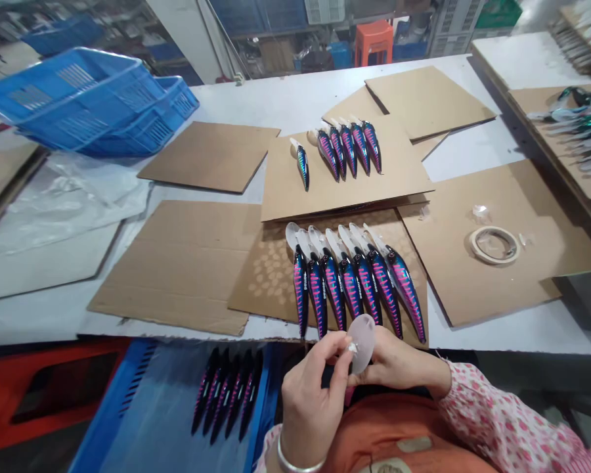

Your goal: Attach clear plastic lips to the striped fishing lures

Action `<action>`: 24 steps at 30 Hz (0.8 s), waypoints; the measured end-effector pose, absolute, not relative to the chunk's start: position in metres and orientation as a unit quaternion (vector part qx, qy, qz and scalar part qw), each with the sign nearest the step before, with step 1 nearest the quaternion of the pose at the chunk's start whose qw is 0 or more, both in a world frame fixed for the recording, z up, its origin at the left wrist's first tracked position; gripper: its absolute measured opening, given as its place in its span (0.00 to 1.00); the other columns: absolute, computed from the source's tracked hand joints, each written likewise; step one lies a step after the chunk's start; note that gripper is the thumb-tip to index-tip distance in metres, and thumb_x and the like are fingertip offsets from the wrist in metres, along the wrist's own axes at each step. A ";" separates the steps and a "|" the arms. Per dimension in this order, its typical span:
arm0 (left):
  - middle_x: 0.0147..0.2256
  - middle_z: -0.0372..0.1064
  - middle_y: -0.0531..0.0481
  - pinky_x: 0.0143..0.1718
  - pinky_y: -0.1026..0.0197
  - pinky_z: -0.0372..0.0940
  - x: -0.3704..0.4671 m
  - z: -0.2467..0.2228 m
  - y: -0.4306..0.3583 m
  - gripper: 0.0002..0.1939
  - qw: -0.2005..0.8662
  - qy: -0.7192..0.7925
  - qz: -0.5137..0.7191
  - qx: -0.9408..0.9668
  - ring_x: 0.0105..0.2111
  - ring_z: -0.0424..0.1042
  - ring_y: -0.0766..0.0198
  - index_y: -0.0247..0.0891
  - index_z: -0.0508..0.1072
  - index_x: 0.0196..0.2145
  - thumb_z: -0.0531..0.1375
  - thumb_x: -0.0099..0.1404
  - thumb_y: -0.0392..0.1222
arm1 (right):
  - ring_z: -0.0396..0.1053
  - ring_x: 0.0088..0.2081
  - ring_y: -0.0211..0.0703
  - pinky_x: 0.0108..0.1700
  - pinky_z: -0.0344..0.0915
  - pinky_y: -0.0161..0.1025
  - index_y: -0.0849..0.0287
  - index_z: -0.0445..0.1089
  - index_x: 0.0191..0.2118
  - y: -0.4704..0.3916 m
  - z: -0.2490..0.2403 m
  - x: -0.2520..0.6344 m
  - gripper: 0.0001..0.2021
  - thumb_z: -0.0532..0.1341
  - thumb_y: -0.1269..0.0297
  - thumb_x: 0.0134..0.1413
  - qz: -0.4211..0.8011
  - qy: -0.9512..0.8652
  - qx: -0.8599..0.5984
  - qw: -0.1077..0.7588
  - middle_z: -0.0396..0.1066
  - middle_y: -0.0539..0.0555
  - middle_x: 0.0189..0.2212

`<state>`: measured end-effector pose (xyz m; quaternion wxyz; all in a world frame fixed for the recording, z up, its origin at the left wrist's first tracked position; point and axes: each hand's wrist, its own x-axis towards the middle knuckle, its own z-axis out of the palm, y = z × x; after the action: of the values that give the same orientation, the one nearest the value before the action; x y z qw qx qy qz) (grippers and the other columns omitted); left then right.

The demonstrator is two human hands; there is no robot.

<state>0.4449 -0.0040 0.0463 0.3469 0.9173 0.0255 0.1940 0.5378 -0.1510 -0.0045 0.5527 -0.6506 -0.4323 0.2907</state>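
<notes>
My left hand point(312, 394), with a silver bangle at the wrist, pinches a small white scrap point(353, 348) against a translucent oval lip point(362, 341). My right hand point(398, 358) is closed round the lure that bears this lip; the lure's body is mostly hidden behind my hands. Just beyond, a row of several blue and pink striped lures point(345, 282) with clear lips lies on cardboard point(266, 282). Farther back, more striped lures point(352, 151) rest on another cardboard sheet point(285, 190), with a smaller lure point(302, 167) to their left.
A blue crate point(108, 420) below the table edge holds several dark lures point(226, 394). Stacked blue baskets point(98, 98) stand at the back left. A tape roll point(495, 246) lies on cardboard at the right. Green lures point(586, 131) lie at the far right.
</notes>
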 end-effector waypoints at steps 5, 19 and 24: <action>0.37 0.79 0.52 0.39 0.70 0.72 0.442 0.039 -0.005 0.13 0.352 0.026 0.210 0.912 0.34 0.79 0.67 0.41 0.71 0.47 0.61 0.65 0.32 | 0.66 0.33 0.39 0.36 0.62 0.35 0.59 0.71 0.34 -0.148 -0.009 0.537 0.17 0.61 0.49 0.60 0.283 -0.437 -0.650 0.554 0.71 0.50 0.32; 0.44 0.77 0.43 0.47 0.54 0.71 0.370 0.012 0.067 0.24 0.528 0.241 0.074 0.811 0.43 0.76 0.55 0.38 0.71 0.53 0.59 0.64 0.53 | 0.73 0.43 0.49 0.45 0.74 0.41 0.51 0.70 0.52 -0.121 0.038 0.538 0.20 0.68 0.57 0.54 0.260 -0.379 -0.663 0.592 0.74 0.57 0.46; 0.54 0.69 0.36 0.57 0.54 0.64 0.292 -0.058 0.176 0.25 0.295 0.566 0.187 0.747 0.54 0.70 0.54 0.30 0.62 0.59 0.51 0.70 0.46 | 0.76 0.38 0.51 0.34 0.76 0.38 0.49 0.75 0.45 -0.154 0.013 0.558 0.15 0.64 0.50 0.55 0.232 -0.317 -0.747 0.536 0.77 0.58 0.40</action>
<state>0.2916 0.1756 -0.0579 0.2949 0.7471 0.5657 0.1869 0.5576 -0.1542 0.0128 0.5362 -0.7471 -0.3173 0.2317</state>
